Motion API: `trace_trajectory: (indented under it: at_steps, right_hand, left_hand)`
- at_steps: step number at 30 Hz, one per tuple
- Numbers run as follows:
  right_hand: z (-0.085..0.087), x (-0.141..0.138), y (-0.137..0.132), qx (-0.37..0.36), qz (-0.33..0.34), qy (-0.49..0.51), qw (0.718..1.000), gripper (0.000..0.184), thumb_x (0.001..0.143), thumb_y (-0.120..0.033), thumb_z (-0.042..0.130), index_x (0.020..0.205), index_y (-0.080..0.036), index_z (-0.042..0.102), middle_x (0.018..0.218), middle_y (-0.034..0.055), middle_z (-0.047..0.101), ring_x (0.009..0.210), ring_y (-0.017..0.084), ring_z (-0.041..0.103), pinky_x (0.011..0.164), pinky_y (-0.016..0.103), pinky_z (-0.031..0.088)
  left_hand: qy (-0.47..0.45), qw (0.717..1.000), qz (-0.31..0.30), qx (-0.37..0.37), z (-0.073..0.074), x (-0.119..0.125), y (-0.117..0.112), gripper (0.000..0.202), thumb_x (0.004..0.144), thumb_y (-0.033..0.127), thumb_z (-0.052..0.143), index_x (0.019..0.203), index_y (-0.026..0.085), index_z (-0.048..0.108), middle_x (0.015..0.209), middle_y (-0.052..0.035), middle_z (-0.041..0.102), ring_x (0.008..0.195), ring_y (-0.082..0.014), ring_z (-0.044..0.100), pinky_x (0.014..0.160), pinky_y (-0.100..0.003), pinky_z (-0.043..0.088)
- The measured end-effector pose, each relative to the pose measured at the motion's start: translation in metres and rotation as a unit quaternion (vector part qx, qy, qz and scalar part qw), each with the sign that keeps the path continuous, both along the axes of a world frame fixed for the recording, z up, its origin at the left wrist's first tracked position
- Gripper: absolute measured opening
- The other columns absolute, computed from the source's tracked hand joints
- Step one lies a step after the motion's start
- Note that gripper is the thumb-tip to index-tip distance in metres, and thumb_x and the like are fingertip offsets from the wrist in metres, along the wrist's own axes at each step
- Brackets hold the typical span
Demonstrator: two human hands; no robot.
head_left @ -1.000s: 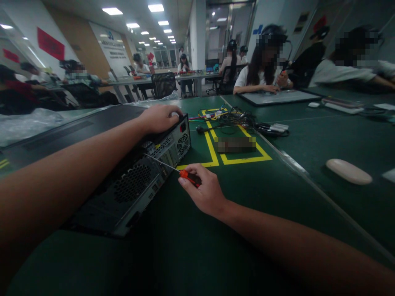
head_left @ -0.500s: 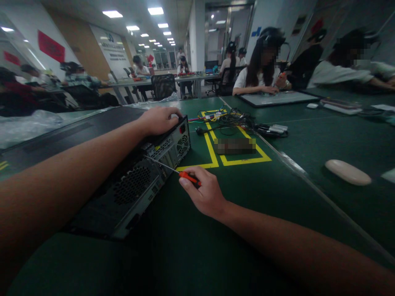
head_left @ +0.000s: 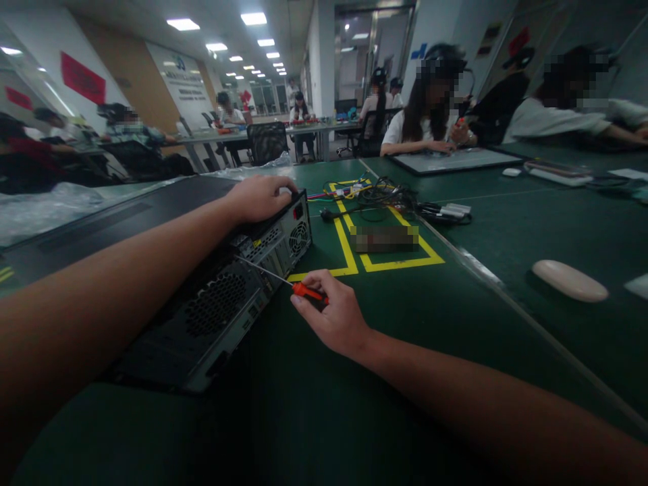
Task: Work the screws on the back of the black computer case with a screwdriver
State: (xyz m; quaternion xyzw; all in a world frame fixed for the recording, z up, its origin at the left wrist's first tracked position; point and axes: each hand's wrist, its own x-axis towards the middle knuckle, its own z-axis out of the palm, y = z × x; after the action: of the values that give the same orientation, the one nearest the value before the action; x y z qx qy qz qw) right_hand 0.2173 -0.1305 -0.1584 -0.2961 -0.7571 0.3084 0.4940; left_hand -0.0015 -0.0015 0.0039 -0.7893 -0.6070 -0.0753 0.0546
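A black desktop computer tower point(head_left: 152, 364) lies on its side at the left, its vented rear panel point(head_left: 243, 310) turned towards me. My left hand point(head_left: 260, 197) rests on top of it by the rear edge, fingers stretched over the surface and thumb close to the rim. My right hand point(head_left: 331, 310) grips a screwdriver point(head_left: 310, 294) by its orange and black handle. The thin shaft slants up to the left, and its tip meets the rear panel near the expansion slots. Whether a screw sits under the tip is too small to tell.
Bundled cables point(head_left: 385, 196) and a blurred-out block point(head_left: 385, 239) lie by yellow tape markings point(head_left: 405, 263). A pale oval case point(head_left: 570, 280) sits at the right. Clear plastic wrap point(head_left: 65, 206) is behind the tower. A co-worker point(head_left: 425, 121) works over a flat panel point(head_left: 455, 162) across the table.
My right fingers have shifted slightly around the screwdriver handle, which appears turned a little. The tip stays at the same spot. My left hand and the tower have not moved.
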Motion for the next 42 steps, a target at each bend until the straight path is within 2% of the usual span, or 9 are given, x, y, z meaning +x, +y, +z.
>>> trace_trajectory:
  at_steps: [11, 16, 35, 42]
  right_hand:
    - [0.0029, -0.0006, -0.0015, -0.014, -0.001, -0.006, 1.0, 0.013, 0.104, -0.037, 0.075, 0.108, -0.027, 0.068, 0.1, 0.0022, 0.079, 0.089, 0.021, 0.073, 0.087, 0.036, 0.059]
    - [0.0019, -0.0011, -0.0006, -0.023, -0.001, -0.011, 1.0, 0.014, 0.104, -0.039, 0.075, 0.109, -0.027, 0.068, 0.101, 0.0025, 0.078, 0.089, 0.021, 0.073, 0.086, 0.037, 0.058]
    - [0.0042, -0.0003, -0.0011, -0.013, 0.002, -0.019, 1.0, 0.014, 0.106, -0.04, 0.074, 0.11, -0.027, 0.069, 0.102, 0.0034, 0.08, 0.09, 0.021, 0.074, 0.087, 0.036, 0.058]
    - [0.0023, -0.0006, -0.0023, -0.011, -0.003, -0.018, 1.0, 0.017, 0.109, -0.041, 0.073, 0.113, -0.025, 0.074, 0.103, 0.0043, 0.081, 0.088, 0.021, 0.074, 0.082, 0.035, 0.058]
  left_hand:
    - [-0.006, 1.0, -0.001, 0.005, 0.0002, 0.0004, -0.0004, 0.06, 0.1, 0.042, 0.051, 0.15, 0.026, 0.081, 0.112, -0.0132, 0.081, 0.11, -0.0348, 0.075, 0.099, -0.047, 0.054]
    - [-0.006, 1.0, 0.001, 0.003, 0.0013, 0.0019, -0.003, 0.062, 0.102, 0.042, 0.048, 0.152, 0.024, 0.08, 0.111, -0.0151, 0.08, 0.11, -0.0358, 0.074, 0.1, -0.049, 0.052]
    - [-0.004, 1.0, 0.001, 0.005, 0.0007, 0.0014, -0.0015, 0.061, 0.101, 0.042, 0.05, 0.152, 0.025, 0.08, 0.109, -0.014, 0.082, 0.111, -0.037, 0.076, 0.099, -0.049, 0.053]
    - [0.003, 1.0, -0.001, 0.009, -0.001, -0.0005, -0.001, 0.061, 0.102, 0.042, 0.048, 0.151, 0.025, 0.08, 0.109, -0.0136, 0.081, 0.111, -0.0361, 0.076, 0.1, -0.048, 0.054]
